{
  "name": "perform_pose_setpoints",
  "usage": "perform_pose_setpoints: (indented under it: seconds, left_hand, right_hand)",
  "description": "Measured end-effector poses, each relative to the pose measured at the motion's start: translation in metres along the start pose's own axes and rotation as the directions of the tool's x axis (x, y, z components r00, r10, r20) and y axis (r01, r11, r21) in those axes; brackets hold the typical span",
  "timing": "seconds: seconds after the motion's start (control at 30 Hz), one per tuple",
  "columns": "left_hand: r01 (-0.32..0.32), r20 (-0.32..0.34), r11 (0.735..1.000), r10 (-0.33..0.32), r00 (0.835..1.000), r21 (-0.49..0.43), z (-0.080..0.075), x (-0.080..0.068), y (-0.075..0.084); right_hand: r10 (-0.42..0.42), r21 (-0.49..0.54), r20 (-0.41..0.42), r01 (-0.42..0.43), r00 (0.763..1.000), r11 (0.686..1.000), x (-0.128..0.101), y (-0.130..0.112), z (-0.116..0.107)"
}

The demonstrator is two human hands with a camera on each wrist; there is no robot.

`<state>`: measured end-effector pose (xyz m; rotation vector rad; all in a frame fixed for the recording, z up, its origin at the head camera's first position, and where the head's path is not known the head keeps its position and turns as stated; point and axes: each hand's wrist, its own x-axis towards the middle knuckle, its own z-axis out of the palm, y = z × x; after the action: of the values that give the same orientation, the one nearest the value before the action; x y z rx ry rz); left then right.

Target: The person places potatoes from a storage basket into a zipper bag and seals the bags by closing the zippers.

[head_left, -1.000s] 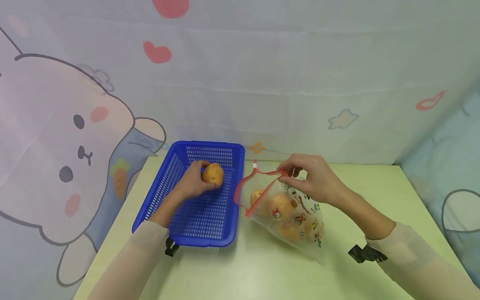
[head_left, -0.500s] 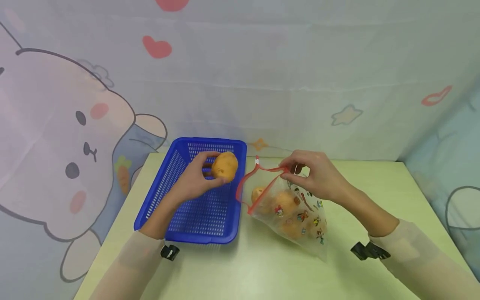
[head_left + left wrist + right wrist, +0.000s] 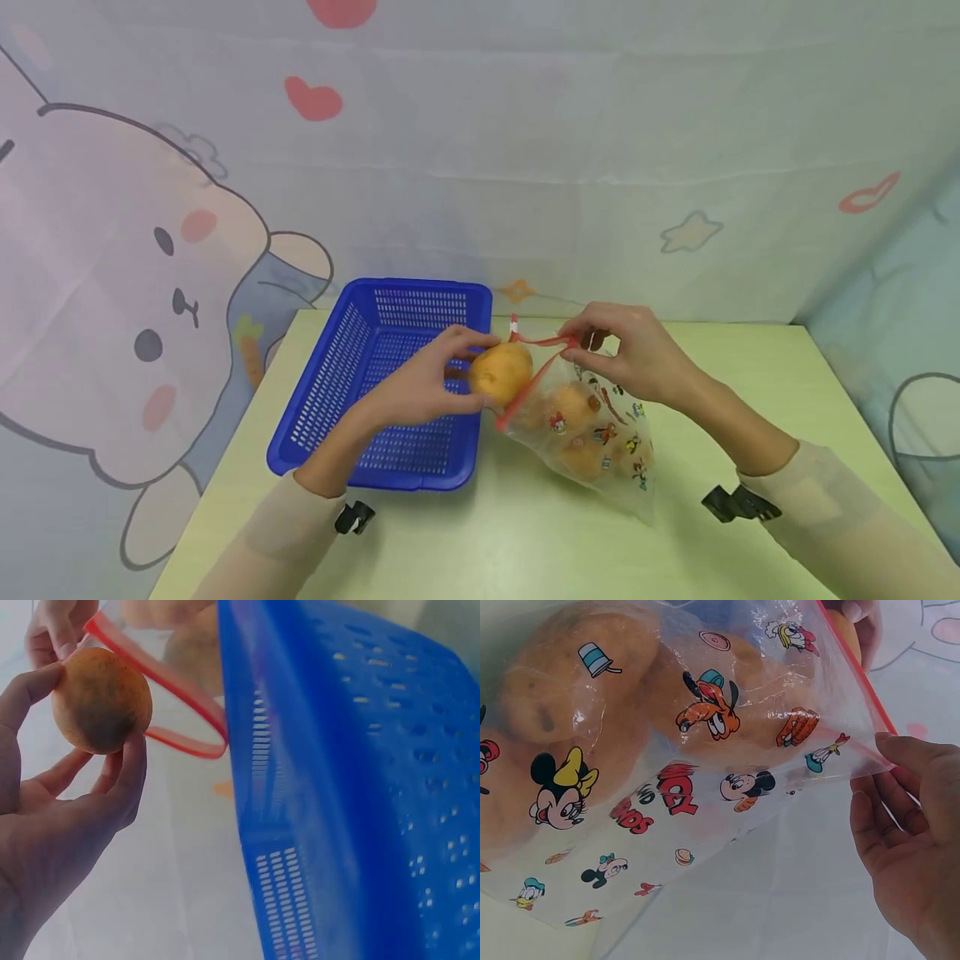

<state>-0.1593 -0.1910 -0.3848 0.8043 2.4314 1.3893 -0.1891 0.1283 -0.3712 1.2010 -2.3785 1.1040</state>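
Observation:
A yellow-brown potato (image 3: pixel 500 374) is gripped between the thumb and fingers of my left hand (image 3: pixel 427 379), right at the mouth of a clear zip bag (image 3: pixel 615 450). Cartoon figures and a red zip edge mark the bag, and several potatoes (image 3: pixel 577 671) lie inside it. With thumb and fingertips my right hand (image 3: pixel 626 346) pinches the far right corner of the red edge, holding the mouth apart. In the left wrist view the held potato (image 3: pixel 101 701) overlaps the red zip strip (image 3: pixel 165 679).
Left of the bag stands a blue perforated plastic basket (image 3: pixel 277 446), its inner floor showing no potatoes. Both rest on a pale yellow-green table (image 3: pixel 495 550). A cartoon-printed cloth (image 3: pixel 570 167) hangs behind the table.
My left hand has lifted the potato out of the blue basket and carried it right to the bag's mouth. My right hand keeps its pinch on the bag's edge.

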Motion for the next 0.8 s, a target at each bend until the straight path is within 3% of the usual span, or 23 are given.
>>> perform_pose_setpoints:
  seconds: [0.33, 0.57, 0.8]
  left_hand:
    - [0.005, -0.008, 0.995, -0.006, 1.000, -0.101, 0.019, 0.007, -0.016]
    - [-0.042, -0.028, 0.987, 0.038, 0.999, -0.158, 0.024, 0.017, -0.019]
    - [-0.025, -0.125, 1.000, 0.023, 0.992, -0.016, 0.030, 0.017, -0.022]
  right_hand:
    - [-0.020, 0.002, 0.004, 0.020, 1.000, 1.000, -0.005, 0.002, 0.006]
    - [-0.021, 0.017, 0.004, 0.021, 1.000, 1.000, 0.003, 0.001, 0.006]
    - [-0.009, -0.001, 0.003, 0.009, 1.000, 1.000, 0.004, 0.001, 0.005]
